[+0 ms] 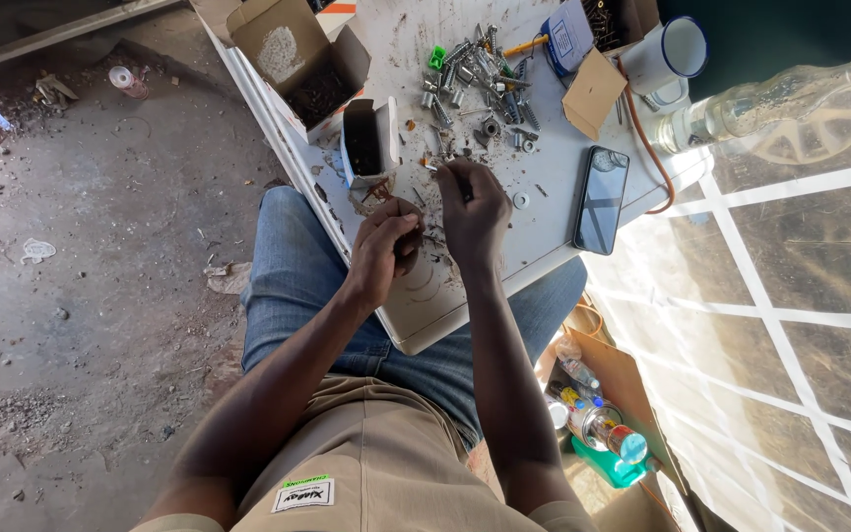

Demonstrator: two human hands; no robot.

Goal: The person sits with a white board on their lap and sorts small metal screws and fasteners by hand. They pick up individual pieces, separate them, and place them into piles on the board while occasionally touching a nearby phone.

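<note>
Nearest the lens, a tan shirt hem with a small white and green label point(303, 495) fills the bottom edge, and below it blue jeans point(293, 281) cover the seated person's lap. Both bare forearms reach up to a white counter point(544, 232) resting across the knees.

The left hand point(386, 246) is curled almost closed, fingertips pinched together over something too small to make out. The right hand point(472, 209) is likewise loosely fisted, thumb and forefinger pinching a thin metal piece point(432, 167) that looks like a screw or nail, though I cannot tell which. The two hands sit just beside each other above the near part of the counter, over brown rust stains and scattered bits.

Beyond the hands lies a heap of bolts, nuts and screws point(480, 74), with a green plastic piece point(436, 57) at its left edge. A small open white box point(366, 143) stands left of the right hand, and a larger open cardboard box point(299, 59) lies past it. A black phone point(602, 199) lies flat to the right, well apart from the hands; a lone washer point(521, 200) sits between it and the right hand. A white enamel mug point(670, 54) and a clear glass bottle point(770, 103) stand at the far right
</note>
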